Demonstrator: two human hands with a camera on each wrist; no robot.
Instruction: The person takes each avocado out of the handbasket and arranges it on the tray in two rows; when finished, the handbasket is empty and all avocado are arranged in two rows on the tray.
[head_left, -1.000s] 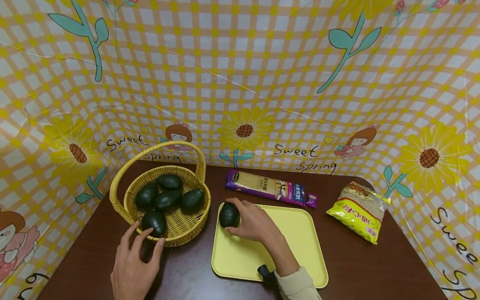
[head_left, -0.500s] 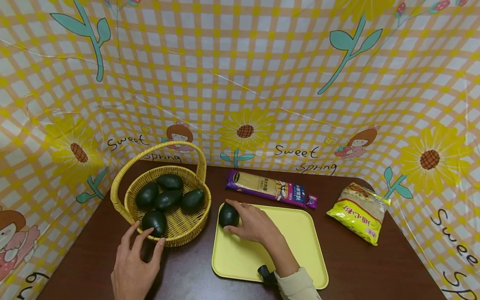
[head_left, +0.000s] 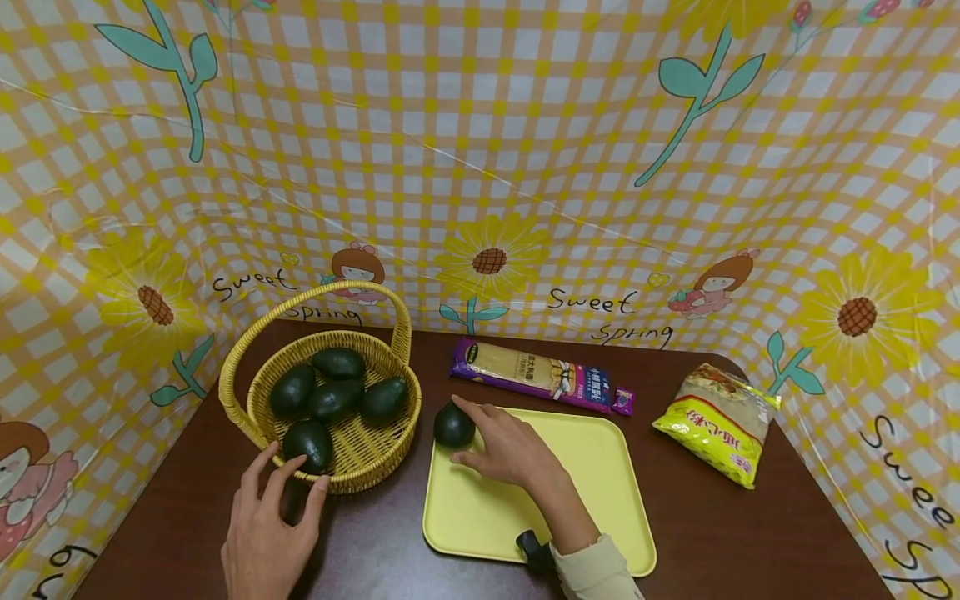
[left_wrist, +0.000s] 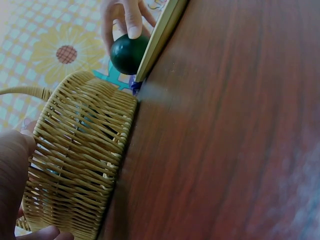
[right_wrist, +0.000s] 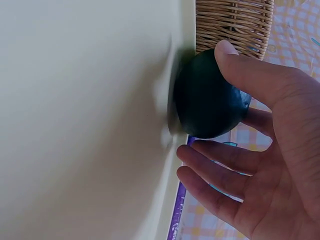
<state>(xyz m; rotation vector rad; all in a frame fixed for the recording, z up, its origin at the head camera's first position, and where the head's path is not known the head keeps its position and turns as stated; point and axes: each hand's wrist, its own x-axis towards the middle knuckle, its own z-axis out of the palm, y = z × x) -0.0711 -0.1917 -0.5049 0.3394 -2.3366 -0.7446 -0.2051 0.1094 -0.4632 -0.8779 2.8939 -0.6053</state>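
Note:
A dark green avocado lies at the left edge of the yellow tray. My right hand is beside it, thumb and index finger spread around it. In the head view a small gap shows between thumb and avocado; in the right wrist view the thumb overlaps its edge and the other fingers stand loose. My left hand holds the near rim of the yellow wicker basket, one fingertip over the nearest avocado. Several avocados lie inside the basket.
Behind the tray lies a purple pasta packet. A yellow bag rests to the right on the dark brown table. The basket's tall handle arches over it. A checked sunflower cloth surrounds the table.
The avocado by my right hand has tipped and shifted slightly left and away, off the thumb. Both hands stay almost in place, and the basket is still.

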